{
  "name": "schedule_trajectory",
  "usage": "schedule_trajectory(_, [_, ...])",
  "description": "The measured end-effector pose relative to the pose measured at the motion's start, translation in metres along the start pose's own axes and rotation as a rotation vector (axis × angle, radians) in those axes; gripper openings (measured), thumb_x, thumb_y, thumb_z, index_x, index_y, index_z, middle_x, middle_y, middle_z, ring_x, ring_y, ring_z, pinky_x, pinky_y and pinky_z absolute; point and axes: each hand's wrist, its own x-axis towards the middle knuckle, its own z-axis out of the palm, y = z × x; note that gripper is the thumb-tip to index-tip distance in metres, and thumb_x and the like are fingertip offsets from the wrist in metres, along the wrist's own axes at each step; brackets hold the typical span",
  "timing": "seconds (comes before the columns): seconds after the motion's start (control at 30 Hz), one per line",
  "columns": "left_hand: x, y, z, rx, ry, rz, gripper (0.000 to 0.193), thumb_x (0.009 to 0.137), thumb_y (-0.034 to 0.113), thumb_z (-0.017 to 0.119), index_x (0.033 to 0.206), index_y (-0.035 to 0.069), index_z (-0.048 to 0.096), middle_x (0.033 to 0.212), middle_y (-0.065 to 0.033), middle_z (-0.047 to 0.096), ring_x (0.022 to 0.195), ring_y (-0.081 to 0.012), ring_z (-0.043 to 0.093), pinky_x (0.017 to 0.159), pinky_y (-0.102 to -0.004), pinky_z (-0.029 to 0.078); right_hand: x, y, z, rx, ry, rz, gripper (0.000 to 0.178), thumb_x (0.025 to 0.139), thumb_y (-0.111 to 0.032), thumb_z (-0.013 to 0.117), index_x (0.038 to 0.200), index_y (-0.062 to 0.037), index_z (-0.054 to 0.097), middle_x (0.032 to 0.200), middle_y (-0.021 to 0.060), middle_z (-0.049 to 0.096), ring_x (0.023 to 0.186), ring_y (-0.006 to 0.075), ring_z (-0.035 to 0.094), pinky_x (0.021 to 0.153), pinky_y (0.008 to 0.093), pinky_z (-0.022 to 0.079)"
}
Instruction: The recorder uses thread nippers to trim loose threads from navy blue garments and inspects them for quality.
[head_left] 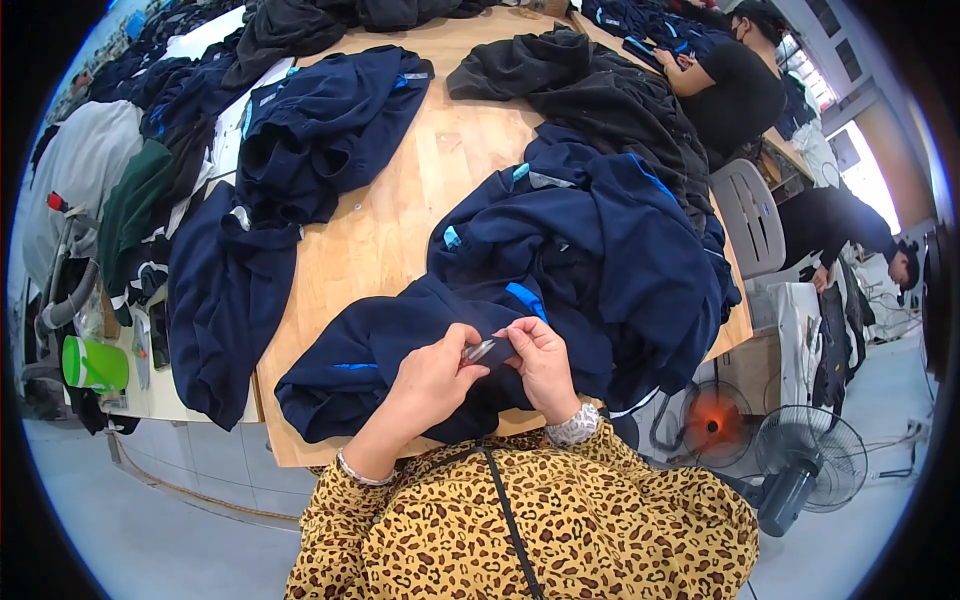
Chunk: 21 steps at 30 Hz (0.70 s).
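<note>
Head view: one navy garment [580, 280], soft matte cloth, bunched in deep rounded folds along the near edge of the worktop [400, 205], a smooth pale wood board with visible grain; bright blue trim [526, 300] and small light-blue tabs show among the creases. Left hand [425, 385], over the garment's near part: fingers closed around snips [482, 351], small, silvery metal, tapering to a point aimed toward the other hand. Right hand [540, 365], just beside: thumb and forefinger pinched together on a raised bit of the navy cloth; whether a thread is also caught is too small to tell. Sleeves [600, 465], yellow with dark leopard spots. Beyond the garment, partly overlapped by it: charcoal cloth [600, 90], dull and heavily crumpled. Across the bare wood to the left: a second navy piece [325, 135], heaped, with a further navy length [230, 310] draped over the worktop's left side. Lower left: a bright green tub [95, 364], rounded. Lower right: a fan [810, 460], round wire cage. Right: a chair [748, 215], grey, with slotted back.
</note>
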Motion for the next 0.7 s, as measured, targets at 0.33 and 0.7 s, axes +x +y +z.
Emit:
schedule_trajectory(0.33, [0.003,0.013,0.000,0.187,0.041,0.080,0.029,0.080,0.013,0.065,0.101,0.006,0.045,0.080,-0.0166,0.064,0.073,-0.0361,0.063,0.061,-0.0442,0.048,-0.005,-0.004,0.007,-0.235,0.011,-0.142,0.011,0.094,-0.014,0.055,0.093,-0.0036,0.058,0.090,0.0006,0.064,0.078,0.0039,0.056,0.067,0.0177,0.044])
schedule_trajectory(0.7, [0.003,0.012,0.005,0.203,0.057,0.103,0.035,0.078,0.012,0.068,0.104,0.006,0.045,0.079,-0.0167,0.063,0.074,-0.0361,0.063,0.061,-0.0421,0.048,-0.008,-0.009,0.011,-0.514,0.042,-0.340,0.011,0.093,-0.010,0.056,0.090,0.0009,0.059,0.084,0.0013,0.065,0.071,0.0032,0.052,0.063,0.0183,0.043])
